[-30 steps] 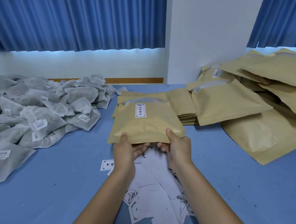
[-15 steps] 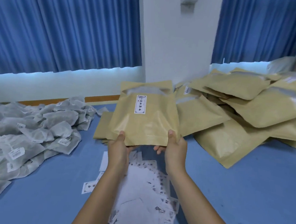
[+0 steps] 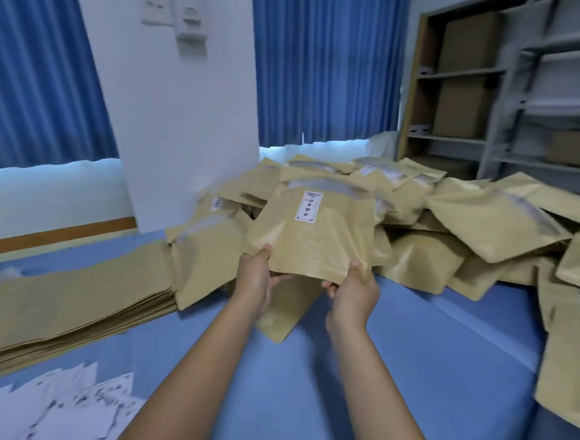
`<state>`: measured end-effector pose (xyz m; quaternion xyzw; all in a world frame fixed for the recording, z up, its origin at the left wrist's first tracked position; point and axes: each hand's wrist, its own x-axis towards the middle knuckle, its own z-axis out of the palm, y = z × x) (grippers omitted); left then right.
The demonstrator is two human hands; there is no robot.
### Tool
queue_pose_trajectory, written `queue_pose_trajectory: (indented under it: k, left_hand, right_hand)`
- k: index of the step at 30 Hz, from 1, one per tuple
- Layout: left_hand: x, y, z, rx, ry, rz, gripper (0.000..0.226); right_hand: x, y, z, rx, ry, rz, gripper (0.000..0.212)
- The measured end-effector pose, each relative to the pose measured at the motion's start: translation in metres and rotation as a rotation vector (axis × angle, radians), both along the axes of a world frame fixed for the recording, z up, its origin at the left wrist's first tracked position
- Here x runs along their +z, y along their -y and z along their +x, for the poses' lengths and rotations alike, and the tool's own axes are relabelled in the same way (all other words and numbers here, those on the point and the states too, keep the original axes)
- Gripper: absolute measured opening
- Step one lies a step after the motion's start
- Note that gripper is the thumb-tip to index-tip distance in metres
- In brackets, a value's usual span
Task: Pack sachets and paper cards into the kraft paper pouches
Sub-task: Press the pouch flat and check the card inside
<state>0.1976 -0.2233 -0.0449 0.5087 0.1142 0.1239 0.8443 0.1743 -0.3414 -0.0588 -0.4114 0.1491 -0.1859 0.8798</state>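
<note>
I have the left hand [image 3: 255, 279] and right hand [image 3: 353, 294] each pinching a bottom corner of one labelled pouch [image 3: 311, 242], held off the blue table [image 3: 409, 365] against the heap of pouches [image 3: 487, 226], paper cards [image 3: 56, 406] lying near left.

blue curtains [image 3: 326, 67], shelves [image 3: 463, 74] w/ boxes [image 3: 467, 43]

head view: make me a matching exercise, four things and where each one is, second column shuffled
1 labelled pouch
2 flat pouch stack
3 paper cards
4 cardboard boxes

A on the shelf unit, far right
B near left corner of the table
C gripped by left hand and right hand
D left on the table, beyond the cards

Pairs: 1-C, 2-D, 3-B, 4-A
</note>
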Motion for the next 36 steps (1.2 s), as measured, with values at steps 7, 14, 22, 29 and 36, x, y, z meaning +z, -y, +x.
queue_pose_trajectory:
  k: [7,14,22,29,36]
  left_hand:
    - [0.061,0.101,0.062,-0.376,0.205,-0.108,0.028]
    - [0.067,0.165,0.090,-0.683,0.060,0.406,0.038]
    - [0.013,0.143,0.073,-0.440,0.024,0.613,0.051]
    - [-0.006,0.025,0.008,-0.078,0.075,0.644,0.037]
    - [-0.019,-0.138,-0.095,0.277,-0.054,0.702,0.037]
  right_hand:
    - [0.056,0.091,0.067,-0.106,0.090,0.139,0.012]
    - [0.065,0.127,0.108,0.236,0.124,0.178,0.009]
    - [0.019,0.073,0.091,0.463,0.038,0.149,0.047]
    - [0.000,-0.050,0.043,0.638,0.071,0.179,0.037]
    - [-0.020,-0.226,-0.034,1.010,0.026,0.142,0.038]
